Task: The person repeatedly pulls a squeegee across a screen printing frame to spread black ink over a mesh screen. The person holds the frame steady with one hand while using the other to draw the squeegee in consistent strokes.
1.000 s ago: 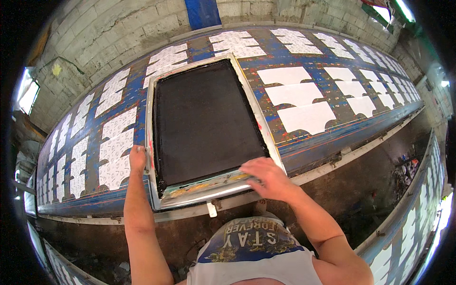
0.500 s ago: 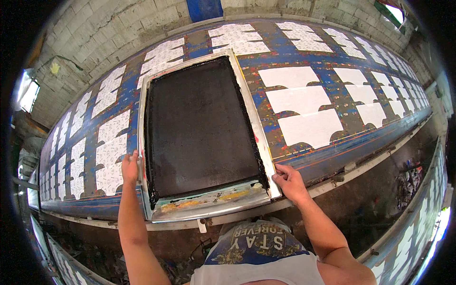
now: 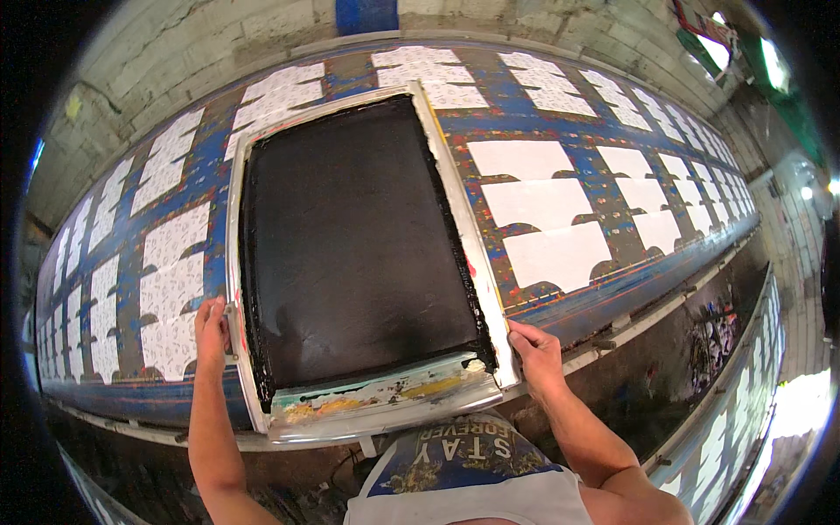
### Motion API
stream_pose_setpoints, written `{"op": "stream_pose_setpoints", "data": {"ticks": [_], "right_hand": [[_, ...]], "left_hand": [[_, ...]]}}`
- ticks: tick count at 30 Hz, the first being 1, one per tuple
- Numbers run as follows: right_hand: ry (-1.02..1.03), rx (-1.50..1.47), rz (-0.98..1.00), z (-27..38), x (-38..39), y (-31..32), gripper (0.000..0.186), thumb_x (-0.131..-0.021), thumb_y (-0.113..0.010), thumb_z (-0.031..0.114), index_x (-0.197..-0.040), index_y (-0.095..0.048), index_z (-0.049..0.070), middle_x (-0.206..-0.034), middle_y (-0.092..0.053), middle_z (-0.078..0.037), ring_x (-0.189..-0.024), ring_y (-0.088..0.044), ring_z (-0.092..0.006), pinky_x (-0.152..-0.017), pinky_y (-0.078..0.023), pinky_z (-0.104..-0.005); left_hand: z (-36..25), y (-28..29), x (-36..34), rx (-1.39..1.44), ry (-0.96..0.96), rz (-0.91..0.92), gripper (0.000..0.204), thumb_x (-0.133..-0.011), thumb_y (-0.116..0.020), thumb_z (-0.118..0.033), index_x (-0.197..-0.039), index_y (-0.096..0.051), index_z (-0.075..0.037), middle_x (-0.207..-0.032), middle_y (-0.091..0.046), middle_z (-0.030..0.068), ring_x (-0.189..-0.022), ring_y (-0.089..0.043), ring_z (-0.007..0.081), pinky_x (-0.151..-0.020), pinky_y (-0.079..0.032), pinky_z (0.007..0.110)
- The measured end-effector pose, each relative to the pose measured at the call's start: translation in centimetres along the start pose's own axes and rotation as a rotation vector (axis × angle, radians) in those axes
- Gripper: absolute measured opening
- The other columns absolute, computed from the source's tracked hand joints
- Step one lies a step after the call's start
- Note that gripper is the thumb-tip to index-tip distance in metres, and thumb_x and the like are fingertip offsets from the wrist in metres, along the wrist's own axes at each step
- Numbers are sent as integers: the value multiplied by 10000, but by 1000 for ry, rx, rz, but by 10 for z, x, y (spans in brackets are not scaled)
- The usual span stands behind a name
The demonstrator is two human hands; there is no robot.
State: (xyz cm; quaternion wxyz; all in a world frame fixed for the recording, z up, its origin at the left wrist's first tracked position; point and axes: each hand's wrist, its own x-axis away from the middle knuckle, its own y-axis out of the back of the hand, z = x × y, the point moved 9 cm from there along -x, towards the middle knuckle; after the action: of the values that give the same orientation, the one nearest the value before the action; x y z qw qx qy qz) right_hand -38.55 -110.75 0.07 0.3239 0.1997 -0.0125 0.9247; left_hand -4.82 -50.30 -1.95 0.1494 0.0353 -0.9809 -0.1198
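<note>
- The screen (image 3: 359, 236), black inside a pale frame, lies over the worktop (image 3: 573, 313), its near end jutting past the edge.
- The left hand (image 3: 215, 329) grasps the screen's left side.
- The right hand (image 3: 530, 352) grips its right side, near the lower corner.
- Printed pieces (image 3: 175, 293) lie left; plain white pieces (image 3: 538, 206) lie right.

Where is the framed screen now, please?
In the head view, the screen is left of centre, over the long table, between the left hand and right hand.
</note>
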Motion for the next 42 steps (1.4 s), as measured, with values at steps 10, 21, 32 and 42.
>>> {"op": "stream_pose_setpoints", "data": {"ticks": [10,21,32,42], "right_hand": [[131,88,24,61,-3,23,359,-1049,-739,61,-1381,-734,-73,-1229,-792,-108,-1082,-711,-147,-960,-562,-306],[206,236,-52,74,-103,197,358,-1008,-752,146,-1292,-762,-72,-1022,-798,-130,-922,-714,-181,-848,-568,-347],[140,163,-84,51,-181,388,349,-1016,-732,75,-1334,-746,-68,-1111,-805,-111,-986,-727,-161,-891,-572,-333],[160,168,-14,40,-214,455,351,-1019,-732,56,-1345,-741,-72,-1108,-804,-87,-954,-700,-129,-893,-562,-307]], "left_hand": [[-52,-24,21,111,34,-10,376,-1061,-682,-569,-1095,-675,-195,-676,-464,-74,-478,-349,54,-444,-241,270],[-113,-210,86,158,32,-4,379,-1031,-685,-584,-1133,-700,-219,-734,-477,-61,-551,-356,60,-515,-256,270],[-125,-413,177,163,-23,32,306,-1080,-687,-474,-1149,-703,-176,-731,-515,-67,-515,-371,44,-475,-270,259],[-136,-481,205,148,-37,41,302,-1080,-692,-428,-1181,-669,-144,-716,-496,-70,-500,-353,52,-461,-249,270]]}}
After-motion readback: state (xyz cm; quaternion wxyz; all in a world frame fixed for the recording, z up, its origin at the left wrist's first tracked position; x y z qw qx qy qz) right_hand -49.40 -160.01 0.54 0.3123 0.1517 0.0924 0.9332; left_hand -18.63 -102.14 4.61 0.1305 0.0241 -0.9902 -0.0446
